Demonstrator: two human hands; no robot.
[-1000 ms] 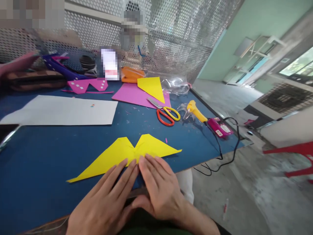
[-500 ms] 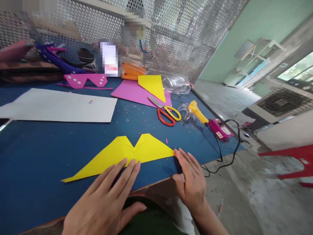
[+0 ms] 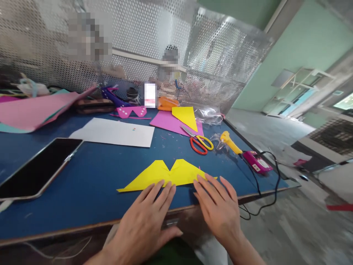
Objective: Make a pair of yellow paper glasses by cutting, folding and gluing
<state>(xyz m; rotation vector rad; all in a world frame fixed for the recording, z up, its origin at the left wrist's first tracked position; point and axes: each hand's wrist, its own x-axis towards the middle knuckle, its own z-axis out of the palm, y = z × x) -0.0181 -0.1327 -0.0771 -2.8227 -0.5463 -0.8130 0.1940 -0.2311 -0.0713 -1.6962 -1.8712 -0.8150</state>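
Observation:
A yellow paper cut-out (image 3: pixel 154 175) with a notch in its upper edge and two pointed ends lies flat on the blue table. On its lower middle rest the fingertips of my left hand (image 3: pixel 150 217), fingers stretched and thumb apart. My right hand (image 3: pixel 217 206) lies with fingers spread over the cut-out's right part, covering some of that end. Beyond it are scissors (image 3: pixel 197 141) with one red and one yellow handle, their blades over pink paper (image 3: pixel 165 123) and close to a yellow paper piece (image 3: pixel 184 116).
A yellow glue gun (image 3: pixel 231 141) lies at right beside a magenta power socket (image 3: pixel 256 162) with black cables. White paper (image 3: pixel 116 132) and a phone (image 3: pixel 41 165) lie at left. Pink cut-out glasses (image 3: pixel 132 111) sit at the back, before a perforated metal screen (image 3: pixel 138 33).
My right hand has moved left from the cut-out's right tip onto its right part. My left hand stays at the lower middle. The view has shifted, showing more of the phone.

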